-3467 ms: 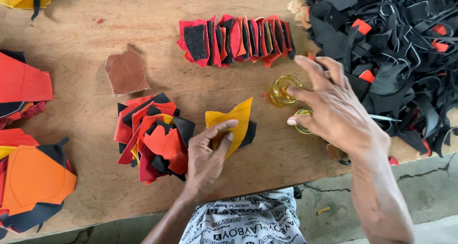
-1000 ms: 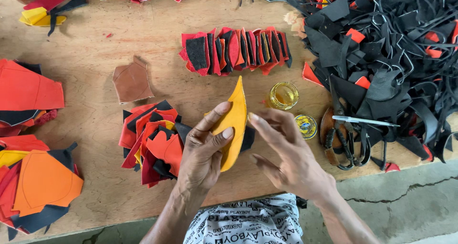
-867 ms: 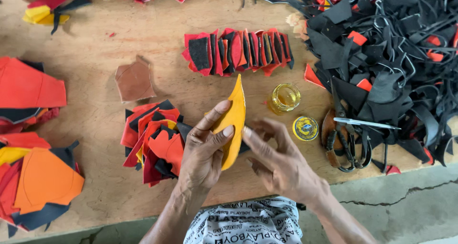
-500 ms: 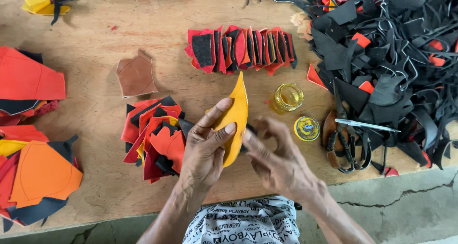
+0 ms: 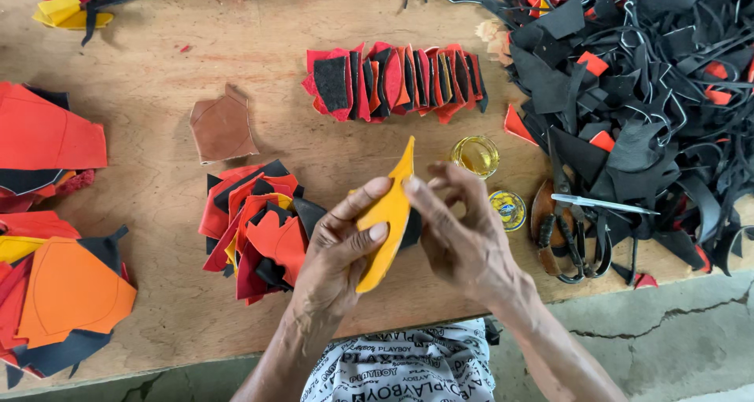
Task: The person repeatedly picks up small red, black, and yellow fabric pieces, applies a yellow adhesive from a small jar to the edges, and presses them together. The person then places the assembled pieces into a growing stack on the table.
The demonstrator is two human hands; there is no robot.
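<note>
While both hands, left and right, pinch the yellow piece, it could slip toward the glue jar at two o'clock.

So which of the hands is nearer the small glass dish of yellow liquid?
Right. The right hand sits just below the glass dish; the left hand is farther left, across the yellow piece.
</note>
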